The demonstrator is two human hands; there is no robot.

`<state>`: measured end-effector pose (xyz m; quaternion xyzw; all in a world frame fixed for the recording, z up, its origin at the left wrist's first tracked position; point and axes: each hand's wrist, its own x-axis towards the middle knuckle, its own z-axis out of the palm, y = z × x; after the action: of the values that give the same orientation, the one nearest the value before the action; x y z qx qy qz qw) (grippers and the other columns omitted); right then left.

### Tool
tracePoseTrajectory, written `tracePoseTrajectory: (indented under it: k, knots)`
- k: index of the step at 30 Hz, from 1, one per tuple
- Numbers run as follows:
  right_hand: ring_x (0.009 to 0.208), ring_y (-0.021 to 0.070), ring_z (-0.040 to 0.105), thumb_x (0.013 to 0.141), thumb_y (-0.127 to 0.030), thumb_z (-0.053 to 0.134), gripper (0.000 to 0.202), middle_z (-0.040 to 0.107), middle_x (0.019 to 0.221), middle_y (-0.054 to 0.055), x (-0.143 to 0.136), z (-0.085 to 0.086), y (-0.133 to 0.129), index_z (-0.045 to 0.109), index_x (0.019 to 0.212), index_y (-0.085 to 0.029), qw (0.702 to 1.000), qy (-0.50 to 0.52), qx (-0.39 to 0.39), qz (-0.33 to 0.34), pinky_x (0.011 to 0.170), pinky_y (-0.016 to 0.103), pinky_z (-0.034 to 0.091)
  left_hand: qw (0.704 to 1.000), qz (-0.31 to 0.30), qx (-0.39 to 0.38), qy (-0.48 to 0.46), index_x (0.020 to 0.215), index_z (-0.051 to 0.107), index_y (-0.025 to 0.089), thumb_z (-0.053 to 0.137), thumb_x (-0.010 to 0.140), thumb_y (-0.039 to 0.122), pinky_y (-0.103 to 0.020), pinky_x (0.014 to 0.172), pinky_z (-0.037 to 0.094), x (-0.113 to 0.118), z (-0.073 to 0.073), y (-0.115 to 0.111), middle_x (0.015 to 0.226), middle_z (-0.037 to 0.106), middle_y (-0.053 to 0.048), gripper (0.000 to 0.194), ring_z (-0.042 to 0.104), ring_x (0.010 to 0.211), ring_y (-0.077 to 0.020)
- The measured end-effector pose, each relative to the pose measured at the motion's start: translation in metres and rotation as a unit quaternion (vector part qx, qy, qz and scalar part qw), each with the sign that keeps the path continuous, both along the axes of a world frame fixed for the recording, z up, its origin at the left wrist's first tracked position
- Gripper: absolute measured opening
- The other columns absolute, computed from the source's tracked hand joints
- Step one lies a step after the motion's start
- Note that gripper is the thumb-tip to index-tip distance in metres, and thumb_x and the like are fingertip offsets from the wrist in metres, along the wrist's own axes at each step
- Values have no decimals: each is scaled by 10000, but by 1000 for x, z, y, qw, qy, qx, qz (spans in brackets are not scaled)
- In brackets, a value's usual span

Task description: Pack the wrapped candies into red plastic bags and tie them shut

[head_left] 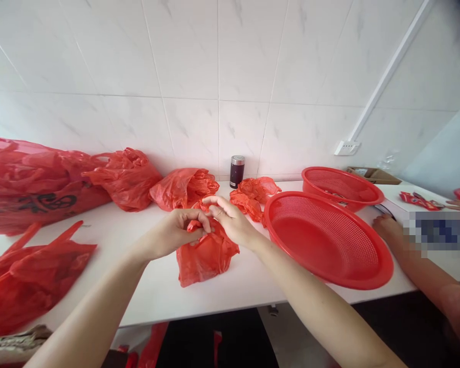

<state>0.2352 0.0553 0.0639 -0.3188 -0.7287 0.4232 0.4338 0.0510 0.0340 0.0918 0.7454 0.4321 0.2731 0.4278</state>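
A small red plastic bag (207, 259) sits in front of me on the white table (153, 294), its top gathered up between my two hands. My left hand (180, 230) has its fingers curled and pinched on the top of the bag. Just beside it, my right hand (230, 220) is at the bag's neck, fingers bent toward the left hand and thumb close to it. What is inside the bag is hidden by the red plastic. Behind the hands lies another bulging red bag (184, 186), and crumpled red plastic (253, 194) lies to its right.
Two red mesh baskets, a near one (325, 245) and a far one (341, 184), stand on the right. A dark tumbler (236, 173) is by the wall. Big red bags (34, 189) line the left. Another person's arm (414, 255) rests at the right.
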Motion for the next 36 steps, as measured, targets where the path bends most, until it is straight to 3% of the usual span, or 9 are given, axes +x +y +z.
tracePoseTrajectory:
  k: [5,9,12,15,19,23,26,30,36]
  knots:
    - [759,137,592,944,-344,454,296,630,895,4,-9,-32,11,535,1221,-279,997,5,-76,14,737,309,482,950,201,229,68,718,545,218,451,697,75,-224,518,361,7,-25,2,672,569,46,172,429,534,-100]
    - [812,122,590,925,-324,493,227,634,941,4,-7,-26,5,602,1111,-254,992,51,-87,78,769,285,465,926,213,309,37,931,620,218,478,789,148,-259,639,460,12,-32,0,1050,657,-28,212,565,691,-134]
    - [799,112,576,922,-370,497,186,613,870,-12,-3,-16,-4,605,933,-219,996,50,-53,57,741,255,451,943,187,274,36,1132,646,240,472,884,294,-301,824,483,11,-36,-3,1132,684,-40,308,634,954,-201]
    - [709,105,559,908,-426,497,234,567,752,-34,1,-26,-7,533,823,-211,998,45,-38,-30,668,235,445,956,222,192,28,1149,655,247,415,920,442,-328,885,472,-3,-59,-8,1112,718,-37,386,647,1016,-235]
    - [704,129,621,884,-440,449,235,604,795,-11,10,-79,13,438,797,-222,961,124,-128,-211,618,246,493,933,341,111,35,963,683,233,378,906,538,-336,834,489,-41,-118,-29,917,764,-36,436,683,899,-248]
    - [640,151,614,878,-441,395,234,556,694,-24,14,-126,31,377,769,-234,922,97,-167,-336,553,255,476,925,370,54,68,808,677,240,382,890,572,-311,693,498,-58,-161,-54,935,750,-34,451,673,815,-236]
    - [654,179,599,896,-486,386,257,566,670,-25,5,-129,25,406,816,-243,918,44,-147,-365,587,277,445,909,406,86,31,927,647,232,333,926,535,-301,715,495,-43,-166,-50,985,723,-52,437,658,836,-212]
    - [768,232,645,925,-523,364,321,672,862,50,-18,-124,6,457,1007,-227,910,-166,-36,-378,625,298,420,906,397,147,22,1037,572,235,248,964,480,-285,879,448,-15,-163,-13,1088,669,-57,412,609,1016,-179]
    - [721,196,684,958,-396,414,223,720,863,46,-21,-155,6,461,1046,-197,881,-327,59,-337,578,247,369,923,336,120,146,886,529,256,291,951,437,-290,624,408,-2,-177,27,727,652,-18,306,600,655,-205]
